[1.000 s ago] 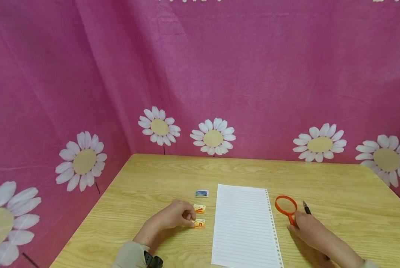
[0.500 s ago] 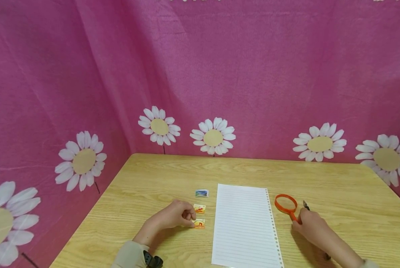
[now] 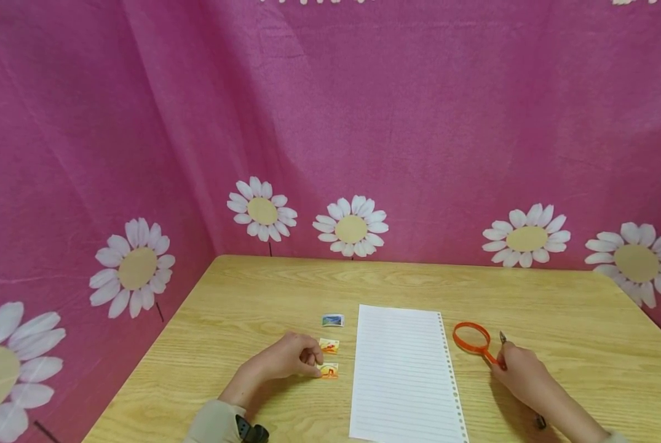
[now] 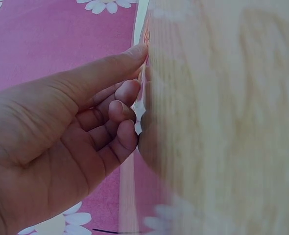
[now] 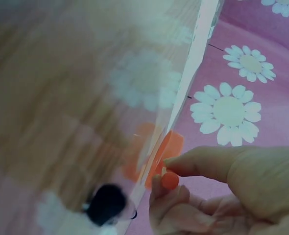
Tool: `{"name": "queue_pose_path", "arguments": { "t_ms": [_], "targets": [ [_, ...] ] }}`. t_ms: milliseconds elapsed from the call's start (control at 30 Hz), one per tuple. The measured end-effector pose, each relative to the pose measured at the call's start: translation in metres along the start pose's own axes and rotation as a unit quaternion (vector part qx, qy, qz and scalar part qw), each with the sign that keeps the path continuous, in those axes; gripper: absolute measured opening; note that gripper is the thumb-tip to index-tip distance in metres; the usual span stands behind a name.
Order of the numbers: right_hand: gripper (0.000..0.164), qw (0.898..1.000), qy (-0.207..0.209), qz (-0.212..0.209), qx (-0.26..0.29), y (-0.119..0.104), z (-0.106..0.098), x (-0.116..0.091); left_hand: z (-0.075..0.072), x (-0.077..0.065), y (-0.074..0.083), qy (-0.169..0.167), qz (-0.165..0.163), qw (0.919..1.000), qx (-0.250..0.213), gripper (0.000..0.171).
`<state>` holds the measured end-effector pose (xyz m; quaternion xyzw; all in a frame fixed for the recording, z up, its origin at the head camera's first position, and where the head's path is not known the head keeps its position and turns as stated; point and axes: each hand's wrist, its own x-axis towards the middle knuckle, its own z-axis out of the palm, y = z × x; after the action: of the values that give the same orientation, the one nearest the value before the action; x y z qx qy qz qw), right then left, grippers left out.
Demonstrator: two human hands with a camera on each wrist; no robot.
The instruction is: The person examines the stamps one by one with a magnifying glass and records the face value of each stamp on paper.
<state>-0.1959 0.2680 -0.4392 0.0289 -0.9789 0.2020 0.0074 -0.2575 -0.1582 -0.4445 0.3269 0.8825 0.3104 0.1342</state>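
Note:
My right hand pinches the end of the handle of a red-orange magnifying glass, its lens pointing up and left beside the paper. In the right wrist view thumb and fingers grip the round orange handle end. My left hand rests on the table with loosely bent fingers, thumb tip at the left edge of the nearest small yellow-and-orange stamp-like picture. A similar yellow picture lies just beyond, and a blue one farther back. In the left wrist view the thumb is stretched out to the tabletop.
A lined sheet of paper with holes down its right side lies between the hands. A dark pen lies partly hidden beneath the right hand. The wooden table meets a pink flowered curtain at the back and left.
My right hand has slid right and back along the magnifying glass handle, so more of the handle shows. The handle has swung to a flatter angle. My left hand stays in place.

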Motion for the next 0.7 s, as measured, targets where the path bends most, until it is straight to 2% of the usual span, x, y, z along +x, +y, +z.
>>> {"name": "queue_pose_path", "arguments": {
  "t_ms": [700],
  "targets": [
    [0.011,0.999,0.025,-0.043,-0.007,0.0083,-0.0014,-0.0071,0.0001,-0.0002,-0.0007,-0.004,0.001,0.9999,-0.016,0.012]
  ]
}}
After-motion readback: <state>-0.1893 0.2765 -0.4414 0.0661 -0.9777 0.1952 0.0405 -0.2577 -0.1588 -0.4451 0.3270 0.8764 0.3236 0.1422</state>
